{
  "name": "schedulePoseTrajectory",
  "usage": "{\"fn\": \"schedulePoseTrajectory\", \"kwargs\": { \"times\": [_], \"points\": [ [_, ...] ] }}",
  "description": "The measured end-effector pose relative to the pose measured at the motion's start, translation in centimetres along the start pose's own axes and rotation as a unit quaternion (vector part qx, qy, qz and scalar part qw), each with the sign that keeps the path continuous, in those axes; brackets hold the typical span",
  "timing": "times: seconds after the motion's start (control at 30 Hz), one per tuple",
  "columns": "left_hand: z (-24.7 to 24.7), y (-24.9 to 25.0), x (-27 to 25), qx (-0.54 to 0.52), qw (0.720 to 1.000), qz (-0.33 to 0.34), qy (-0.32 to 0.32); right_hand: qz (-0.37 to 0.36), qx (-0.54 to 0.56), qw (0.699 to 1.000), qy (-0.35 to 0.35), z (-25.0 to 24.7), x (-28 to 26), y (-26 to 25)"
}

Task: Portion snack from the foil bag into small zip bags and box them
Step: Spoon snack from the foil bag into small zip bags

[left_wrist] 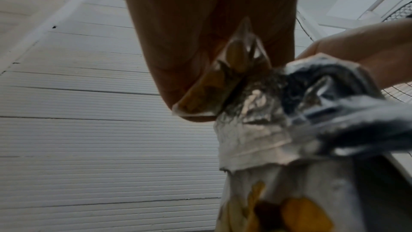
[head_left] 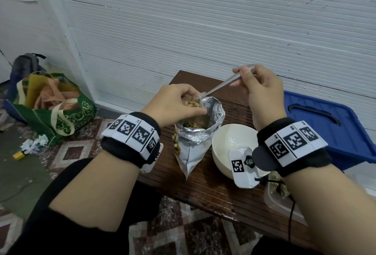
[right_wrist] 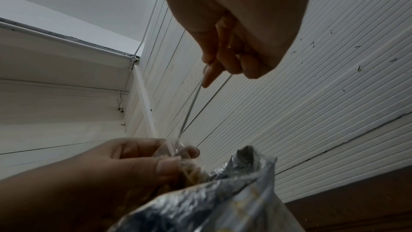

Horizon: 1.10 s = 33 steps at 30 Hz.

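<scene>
The open silver foil bag point(head_left: 195, 132) stands on the dark wooden table point(head_left: 215, 189), with snack pieces showing inside. My left hand point(head_left: 179, 104) holds a small clear zip bag point(head_left: 193, 103), partly filled with snack, just over the foil bag's mouth. My right hand point(head_left: 258, 85) grips the handle of a metal spoon point(head_left: 225, 83); the spoon's tip reaches into the zip bag's opening. The left wrist view shows the zip bag point(left_wrist: 214, 85) against the palm, above the foil bag point(left_wrist: 278, 130). In the right wrist view the spoon point(right_wrist: 191, 105) slants down from the right hand's fingers point(right_wrist: 223, 63) to the zip bag point(right_wrist: 178, 153).
A white bowl point(head_left: 230, 142) stands right of the foil bag. A clear plastic box point(head_left: 282, 195) with snack bags sits at the table's right edge. A blue plastic lid point(head_left: 325, 124) lies further right. A green shopping bag point(head_left: 50, 108) rests on the floor at left.
</scene>
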<state>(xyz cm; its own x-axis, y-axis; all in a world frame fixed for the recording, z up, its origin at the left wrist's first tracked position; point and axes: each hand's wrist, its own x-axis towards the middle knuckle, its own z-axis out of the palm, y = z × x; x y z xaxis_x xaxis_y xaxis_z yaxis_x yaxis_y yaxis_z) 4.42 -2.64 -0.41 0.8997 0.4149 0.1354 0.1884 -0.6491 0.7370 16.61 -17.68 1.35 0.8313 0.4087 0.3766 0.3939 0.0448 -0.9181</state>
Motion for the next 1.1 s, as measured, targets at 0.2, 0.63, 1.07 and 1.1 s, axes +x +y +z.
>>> {"fn": "schedulePoseTrajectory", "kwargs": {
  "times": [0.2,0.63,1.07,1.1],
  "points": [
    [-0.6,-0.6,0.3,-0.048,0.998,-0.034,0.032,-0.094,0.026,0.993,0.062,-1.2,0.2,-1.2],
    [-2.0,-0.2,-0.1,-0.168,0.985,0.009,0.041,0.0,-0.166,0.982,0.094,-1.4,-0.6,0.3],
    [-1.9,0.8,-0.6,-0.197,0.978,0.046,0.056,0.064,-0.22,0.973,-0.011,0.3,-2.7,2.8],
    [-1.9,1.0,-0.6,-0.202,0.976,0.051,0.054,0.068,-0.219,0.973,-0.007,0.2,-2.6,2.8]
  ]
}}
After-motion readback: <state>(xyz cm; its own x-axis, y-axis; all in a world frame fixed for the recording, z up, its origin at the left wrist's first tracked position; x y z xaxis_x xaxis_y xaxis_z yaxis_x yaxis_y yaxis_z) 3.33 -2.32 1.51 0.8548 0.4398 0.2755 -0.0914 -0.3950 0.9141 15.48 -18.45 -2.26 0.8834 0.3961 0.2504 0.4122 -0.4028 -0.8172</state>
